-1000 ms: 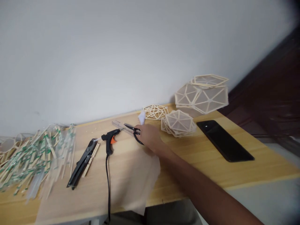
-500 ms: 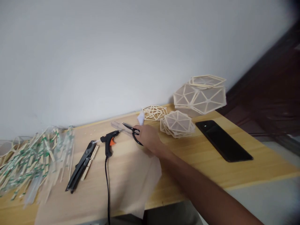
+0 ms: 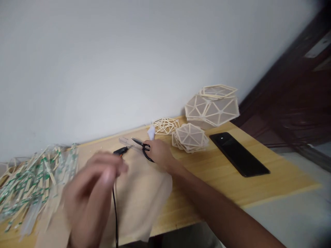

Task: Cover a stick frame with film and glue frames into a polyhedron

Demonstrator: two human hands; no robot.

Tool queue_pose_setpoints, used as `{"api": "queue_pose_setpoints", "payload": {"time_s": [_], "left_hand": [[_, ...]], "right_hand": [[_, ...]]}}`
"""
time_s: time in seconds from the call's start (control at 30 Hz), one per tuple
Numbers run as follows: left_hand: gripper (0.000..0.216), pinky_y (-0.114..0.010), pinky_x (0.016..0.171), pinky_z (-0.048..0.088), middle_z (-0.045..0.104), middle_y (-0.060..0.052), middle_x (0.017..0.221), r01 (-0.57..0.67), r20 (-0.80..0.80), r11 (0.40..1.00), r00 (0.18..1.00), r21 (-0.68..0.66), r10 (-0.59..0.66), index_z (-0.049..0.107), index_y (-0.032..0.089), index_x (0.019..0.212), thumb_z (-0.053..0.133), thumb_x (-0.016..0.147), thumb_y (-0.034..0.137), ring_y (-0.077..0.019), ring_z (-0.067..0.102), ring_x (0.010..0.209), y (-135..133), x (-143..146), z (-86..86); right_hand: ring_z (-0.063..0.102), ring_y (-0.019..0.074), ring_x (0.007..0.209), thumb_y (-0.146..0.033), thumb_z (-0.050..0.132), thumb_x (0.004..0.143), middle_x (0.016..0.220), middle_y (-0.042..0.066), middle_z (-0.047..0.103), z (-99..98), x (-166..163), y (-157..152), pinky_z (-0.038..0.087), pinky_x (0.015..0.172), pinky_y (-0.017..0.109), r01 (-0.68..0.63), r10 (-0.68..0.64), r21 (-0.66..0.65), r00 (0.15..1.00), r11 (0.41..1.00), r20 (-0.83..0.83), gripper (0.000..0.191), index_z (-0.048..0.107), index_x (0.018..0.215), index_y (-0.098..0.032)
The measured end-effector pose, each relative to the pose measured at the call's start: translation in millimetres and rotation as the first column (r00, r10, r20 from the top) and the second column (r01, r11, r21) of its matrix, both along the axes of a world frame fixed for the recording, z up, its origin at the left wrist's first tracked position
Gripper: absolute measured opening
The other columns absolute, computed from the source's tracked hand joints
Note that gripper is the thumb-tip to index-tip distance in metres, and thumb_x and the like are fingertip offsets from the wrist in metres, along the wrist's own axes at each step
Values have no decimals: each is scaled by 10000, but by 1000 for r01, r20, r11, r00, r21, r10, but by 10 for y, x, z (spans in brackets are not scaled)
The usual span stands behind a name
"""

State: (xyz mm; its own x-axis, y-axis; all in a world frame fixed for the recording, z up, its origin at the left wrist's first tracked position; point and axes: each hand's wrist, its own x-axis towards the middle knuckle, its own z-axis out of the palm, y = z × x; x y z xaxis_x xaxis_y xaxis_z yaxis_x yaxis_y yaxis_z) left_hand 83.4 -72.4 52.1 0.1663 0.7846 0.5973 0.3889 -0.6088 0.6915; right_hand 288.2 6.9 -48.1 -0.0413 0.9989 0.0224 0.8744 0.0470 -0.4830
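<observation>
My right hand [image 3: 160,153] reaches across the table with its fingers closed at the handles of black scissors [image 3: 145,148]; the blades point left and the fingertips are hidden. In the lower left, my left hand [image 3: 90,196] hangs in front of the camera, smeared by motion, so its grip does not show clearly. Behind it a black glue gun [image 3: 121,151] lies on the table, mostly covered by the hand. Its cord [image 3: 115,213] runs down toward the front edge. A crumpled white piece [image 3: 151,132] lies just beyond my right hand.
Wrapped wooden sticks [image 3: 38,182] are heaped on the left. Thin brown sheeting [image 3: 139,206] covers part of the table. A stick frame [image 3: 165,126], stacked mesh-covered panels [image 3: 190,137] and larger panels [image 3: 213,108] stand along the wall. A black phone [image 3: 238,153] lies at right.
My left hand has come into view at the lower left and now covers the black pliers-like tool and most of the glue gun. My right hand stays at the scissors. The view has shifted slightly.
</observation>
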Motion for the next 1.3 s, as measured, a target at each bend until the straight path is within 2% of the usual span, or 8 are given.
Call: {"api": "queue_pose_setpoints", "payload": {"time_s": [0.07, 0.17, 0.23, 0.57, 0.77, 0.97, 1.1, 1.3], "left_hand": [[240, -337, 798, 553, 758, -63, 936, -85, -181, 988, 982, -125, 61, 729, 218, 851, 585, 985, 355, -224, 694, 874, 502, 63, -89], [226, -322, 795, 524, 788, -72, 942, -264, -558, 924, 827, -278, 69, 770, 189, 885, 595, 915, 328, -230, 698, 853, 1146, 91, -287], [221, -327, 761, 501, 783, -85, 842, -299, -635, 907, 771, -298, 46, 778, 179, 806, 616, 876, 312, -247, 692, 806, 1410, 101, -414], [179, -327, 665, 454, 738, -98, 689, -377, -795, 829, 594, -413, -126, 755, 205, 611, 750, 729, 340, -260, 677, 712, 1745, 334, -647], [88, -307, 642, 433, 703, -64, 644, -360, -727, 808, 677, -467, -118, 735, 193, 591, 751, 646, 260, -228, 639, 693, 1837, 351, -644], [284, -297, 630, 401, 651, -22, 612, -220, -467, 820, 882, -528, -63, 712, 178, 640, 730, 699, 455, -183, 563, 642, 1858, 246, -527], [382, -294, 689, 435, 693, -36, 727, -106, -239, 854, 971, -509, -22, 742, 174, 774, 733, 716, 551, -177, 553, 702, 1675, 99, -449], [367, -279, 706, 452, 680, -23, 729, 2, -16, 844, 1000, -536, -12, 759, 174, 781, 796, 735, 537, -156, 532, 701, 1320, -107, -498]], "right_hand": [[757, 249, 911, -348, 604, 938, 1000, 75, 830, 0, 6, 8, 409, 652, 288, 12, -12, -5, 1000, 1000, -5, 245, 798, 1067, -273], [762, 256, 906, -342, 612, 938, 998, 94, 831, -9, 23, 30, 429, 659, 289, 36, -36, -9, 999, 999, -11, 243, 804, 1056, -252], [763, 253, 919, -350, 612, 946, 1010, 95, 832, -14, 41, 45, 449, 684, 288, 47, -47, -6, 999, 999, -19, 249, 804, 1069, -252], [764, 249, 955, -351, 624, 952, 1048, 95, 832, 33, 95, 60, 484, 735, 279, 94, -95, -17, 993, 995, -73, 282, 795, 1155, -254], [766, 239, 923, -335, 628, 942, 1032, 91, 833, 33, 107, 63, 467, 719, 273, 96, -94, 10, 989, 995, -113, 260, 802, 1117, -253], [765, 235, 910, -370, 601, 971, 1012, 105, 832, 73, 140, 46, 447, 707, 270, 94, -85, 56, 985, 994, -147, 273, 806, 1087, -232], [764, 204, 870, -384, 620, 967, 980, 56, 838, 119, 113, 14, 430, 672, 248, 8, 15, 117, 982, 993, -190, 253, 802, 1098, -269], [759, 192, 937, -372, 637, 965, 1052, 34, 837, 75, 18, -10, 457, 751, 237, -125, 165, 188, 963, 974, -213, 266, 794, 1165, -295]]}}
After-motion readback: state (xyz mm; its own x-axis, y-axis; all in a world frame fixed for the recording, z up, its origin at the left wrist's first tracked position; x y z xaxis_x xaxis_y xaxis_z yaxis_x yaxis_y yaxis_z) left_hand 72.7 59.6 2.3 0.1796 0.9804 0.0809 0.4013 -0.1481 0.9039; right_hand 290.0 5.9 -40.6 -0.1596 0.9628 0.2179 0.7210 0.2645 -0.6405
